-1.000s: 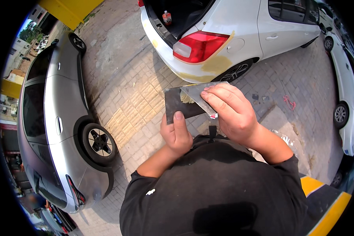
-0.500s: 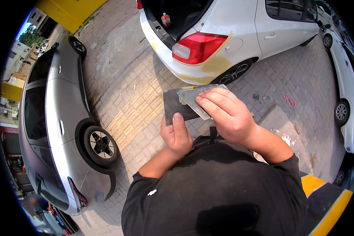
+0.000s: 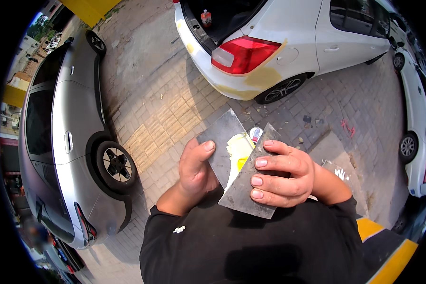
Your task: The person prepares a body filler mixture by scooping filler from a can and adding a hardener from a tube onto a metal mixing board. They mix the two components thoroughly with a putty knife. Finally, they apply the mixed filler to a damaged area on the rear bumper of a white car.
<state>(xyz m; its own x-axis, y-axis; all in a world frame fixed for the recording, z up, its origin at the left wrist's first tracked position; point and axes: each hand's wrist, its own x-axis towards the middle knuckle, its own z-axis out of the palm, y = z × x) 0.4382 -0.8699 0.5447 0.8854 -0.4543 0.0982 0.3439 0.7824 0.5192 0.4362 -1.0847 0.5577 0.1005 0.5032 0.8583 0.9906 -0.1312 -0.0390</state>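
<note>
From the head camera, the left hand [image 3: 194, 173] gripped a flat grey metal plate [image 3: 222, 142], thumb over its near face and the fingers hidden behind it, so the hand was closed on the plate's lower left edge. The plate's long axis ran from low near the chest up and away toward the white car [image 3: 288, 42]. A dab of pale yellow filler [image 3: 239, 149] sat on the plate's right half.

The right hand [image 3: 284, 175] was clamped on a second metal sheet, a scraper [image 3: 248, 182], with four fingers curled over its face and the thumb out of sight beneath. The scraper lay tilted, its long axis also running up and away, and its upper left edge met the filler, overlapping the plate from the right. So the filler lay just up and left of the right hand's fingertips, and about as close to the left thumb (the two hands were nearly touching).

Behind the scraper's top a small can [image 3: 255, 134] showed on the brick paving [image 3: 161, 104]. A silver car [image 3: 66, 137] stood to the left. The white car had its boot open and yellowish patches on its rear corner.
</note>
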